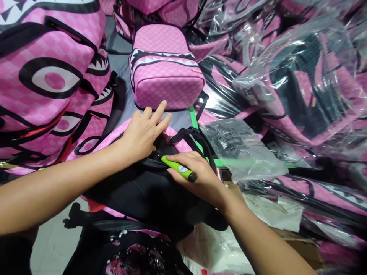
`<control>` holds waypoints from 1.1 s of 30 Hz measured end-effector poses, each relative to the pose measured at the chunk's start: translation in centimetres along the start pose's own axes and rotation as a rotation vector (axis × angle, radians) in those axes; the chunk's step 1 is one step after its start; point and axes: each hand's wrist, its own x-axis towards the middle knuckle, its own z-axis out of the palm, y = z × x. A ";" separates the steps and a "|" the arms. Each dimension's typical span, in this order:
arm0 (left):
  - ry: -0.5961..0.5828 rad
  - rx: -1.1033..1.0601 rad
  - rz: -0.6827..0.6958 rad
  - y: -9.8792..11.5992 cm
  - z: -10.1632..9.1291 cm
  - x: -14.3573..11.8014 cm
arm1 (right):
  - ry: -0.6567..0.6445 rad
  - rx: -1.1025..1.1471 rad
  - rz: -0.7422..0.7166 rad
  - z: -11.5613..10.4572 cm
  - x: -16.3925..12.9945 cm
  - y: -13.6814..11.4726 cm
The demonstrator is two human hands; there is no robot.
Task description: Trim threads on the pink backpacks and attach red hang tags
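Grey tabletop [120, 67] shows only in a narrow strip toward its far edge, the rest being buried under pink backpacks; a green edge strip [194, 118] runs along its right side, and pale floor [53, 244] appears below the near left corner. A large pink backpack [51, 80] printed with black-outlined eyes and jagged teeth fills the left side, and a smaller one [164, 70] with a checkered pink weave and a toothed mouth stands upright toward the far edge. Along the right side lie more backpacks sealed in crinkled clear plastic bags [295, 72], glossy and creased, and one loose bag [241, 147] lies flat just beside the hands. At the near edge a backpack [143, 191] lies face down, its black padded back upward and a black strap loop [190, 134] at its top. The left hand [143, 133] reaches in from the left with the forearm level, palm down and fingers spread flat on the pink top of this backpack. The right hand [197, 173] comes from the lower right, curled round a slim green tool [179, 169] with a dark end, its tip pointing left against the black back panel, just beside the left hand.
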 end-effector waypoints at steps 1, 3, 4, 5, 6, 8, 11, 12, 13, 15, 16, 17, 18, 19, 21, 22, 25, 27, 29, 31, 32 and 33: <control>0.003 -0.001 -0.002 0.0 0.0 0.0 | -0.012 -0.002 -0.010 0.1 0.3 -0.1; 0.005 -0.008 -0.006 -0.1 0.0 0.1 | -0.028 -0.054 -0.026 0.4 0.7 -0.2; 0.004 -0.015 -0.012 -0.2 -0.1 0.0 | -0.024 -0.087 -0.036 0.6 0.8 -0.2; 0.003 -0.024 -0.020 -0.3 -0.2 -0.1 | -0.015 -0.112 -0.046 0.7 0.8 -0.2; 0.001 -0.037 -0.029 -0.5 -0.4 -0.2 | 0.000 -0.125 -0.058 0.8 0.8 -0.1; 0.001 -0.065 -0.044 -0.9 -0.6 -0.5 | 0.023 -0.112 -0.076 1.1 0.8 0.0; -0.005 -0.084 -0.031 -1.4 -0.6 -0.7 | 0.009 -0.065 -0.084 1.2 1.3 -0.1; -0.002 -0.087 -0.033 -1.5 -0.4 -0.6 | -0.004 -0.073 -0.078 1.1 1.5 -0.2; 0.005 -0.095 -0.045 -1.6 -0.2 -0.6 | -0.027 -0.097 -0.068 1.0 1.8 -0.3; 0.031 -0.125 -0.095 -1.6 0.2 -0.5 | -0.083 -0.159 -0.046 0.7 2.3 -0.6; 0.038 -0.139 -0.122 -1.6 0.4 -0.5 | -0.107 -0.174 -0.043 0.5 2.5 -0.7; 0.035 -0.144 -0.146 -1.5 0.5 -0.4 | -0.124 -0.169 -0.050 0.4 2.7 -0.8; 0.020 -0.140 -0.160 -1.4 0.5 -0.4 | -0.132 -0.148 -0.066 0.4 2.8 -0.8; 0.002 -0.135 -0.166 -1.4 0.5 -0.4 | -0.136 -0.122 -0.080 0.4 2.9 -0.7; -0.034 -0.140 -0.167 -1.3 0.4 -0.4 | -0.142 -0.093 -0.084 0.5 3.0 -0.4; -0.042 -0.151 -0.162 -1.2 0.4 -0.3 | -0.144 -0.090 -0.076 0.6 2.9 -0.3; -0.039 -0.161 -0.142 -1.3 0.3 -0.3 | -0.124 -0.070 -0.070 0.8 2.9 -0.1; -0.031 -0.139 -0.128 -1.3 0.4 -0.3 | -0.132 -0.063 -0.071 0.9 2.9 -0.1; -0.021 -0.120 -0.116 -1.4 0.5 -0.3 | -0.153 -0.072 -0.055 0.9 3.0 -0.3; -0.020 -0.112 -0.108 -1.5 0.6 -0.4 | -0.152 -0.070 -0.042 0.9 3.0 -0.4; -0.019 -0.109 -0.104 -1.5 0.6 -0.4 | -0.144 -0.071 -0.037 1.0 3.0 -0.5; -0.015 -0.106 -0.103 -1.5 0.7 -0.4 | -0.133 -0.080 -0.032 1.0 2.9 -0.5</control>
